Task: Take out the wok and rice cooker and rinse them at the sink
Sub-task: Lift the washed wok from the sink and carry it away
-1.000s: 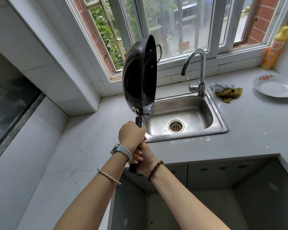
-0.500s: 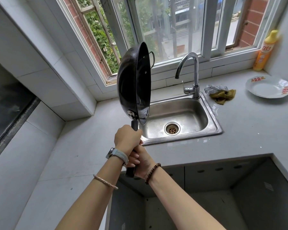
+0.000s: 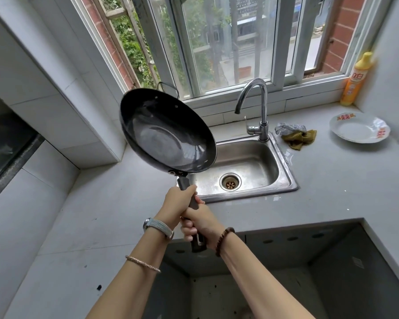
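Both arms reaching forward, left hand (image 3: 179, 202) stacked above right hand (image 3: 202, 223), both gripping the wok (image 3: 168, 132) handle, holding it tilted beside the sink (image 3: 251, 195).

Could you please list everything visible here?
wok: one, black, held tilted, left of the tap
sink: one, steel, in the counter
tap: one, chrome, behind the sink
cloth: one, olive, right of the tap, by a grey wad
plate: one, white and red, counter's right
bottle: one, yellow, right window corner
counter: one, pale grey, around the sink
window: one, white-framed, behind the tap
watch: one, grey, left wrist
bracelets: two, brown beads right wrist, pinkish left forearm
left hand: one, grips wok handle, upper
right hand: one, grips wok handle, lower
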A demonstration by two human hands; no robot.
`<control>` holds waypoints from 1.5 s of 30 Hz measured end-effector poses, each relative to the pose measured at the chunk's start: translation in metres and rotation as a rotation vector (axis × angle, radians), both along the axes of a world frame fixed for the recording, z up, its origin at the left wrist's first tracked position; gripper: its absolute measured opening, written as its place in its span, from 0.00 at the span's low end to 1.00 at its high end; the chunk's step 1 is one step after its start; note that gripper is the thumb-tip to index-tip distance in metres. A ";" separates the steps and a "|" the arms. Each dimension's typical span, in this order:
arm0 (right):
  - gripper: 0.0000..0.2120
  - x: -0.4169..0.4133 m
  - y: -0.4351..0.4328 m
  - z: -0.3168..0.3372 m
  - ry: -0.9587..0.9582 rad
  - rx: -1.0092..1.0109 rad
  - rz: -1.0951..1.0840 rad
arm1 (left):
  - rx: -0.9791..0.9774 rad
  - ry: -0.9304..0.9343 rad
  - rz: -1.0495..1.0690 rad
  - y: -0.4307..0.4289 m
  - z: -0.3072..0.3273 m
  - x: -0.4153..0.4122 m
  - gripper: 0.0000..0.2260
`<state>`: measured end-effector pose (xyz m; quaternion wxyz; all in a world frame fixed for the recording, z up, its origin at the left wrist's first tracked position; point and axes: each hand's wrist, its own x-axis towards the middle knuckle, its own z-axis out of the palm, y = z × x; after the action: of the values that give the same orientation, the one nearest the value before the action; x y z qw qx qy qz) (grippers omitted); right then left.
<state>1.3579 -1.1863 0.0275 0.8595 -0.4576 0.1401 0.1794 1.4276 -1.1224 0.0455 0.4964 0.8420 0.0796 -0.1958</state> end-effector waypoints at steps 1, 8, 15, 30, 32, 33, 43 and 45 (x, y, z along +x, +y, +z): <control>0.08 0.000 -0.004 0.001 -0.014 -0.076 0.017 | -0.043 0.015 0.039 -0.002 -0.001 -0.002 0.12; 0.06 0.000 -0.016 -0.001 -0.060 -0.459 0.128 | -0.321 0.087 0.209 -0.008 -0.010 -0.013 0.12; 0.06 -0.026 0.007 -0.007 -0.027 -0.547 0.085 | -0.380 0.097 0.196 0.008 -0.023 -0.039 0.12; 0.01 -0.160 0.079 -0.006 0.012 -0.659 -0.101 | -0.515 0.169 0.018 0.070 -0.021 -0.160 0.10; 0.03 -0.178 0.083 -0.010 0.014 -0.649 -0.140 | -0.510 0.168 -0.018 0.071 -0.019 -0.178 0.11; 0.03 -0.187 0.084 -0.011 0.012 -0.647 -0.161 | -0.507 0.163 -0.041 0.071 -0.018 -0.187 0.11; 0.03 -0.272 0.053 -0.005 0.039 -0.696 -0.402 | -0.545 0.186 -0.281 0.022 -0.013 -0.261 0.13; 0.03 -0.292 0.043 -0.004 0.060 -0.718 -0.455 | -0.549 0.200 -0.344 0.009 -0.011 -0.279 0.14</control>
<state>1.0655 -1.1432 0.0240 0.6589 -0.6798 0.3162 -0.0616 1.1488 -1.1137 0.0341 0.6541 0.6546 -0.0709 -0.3723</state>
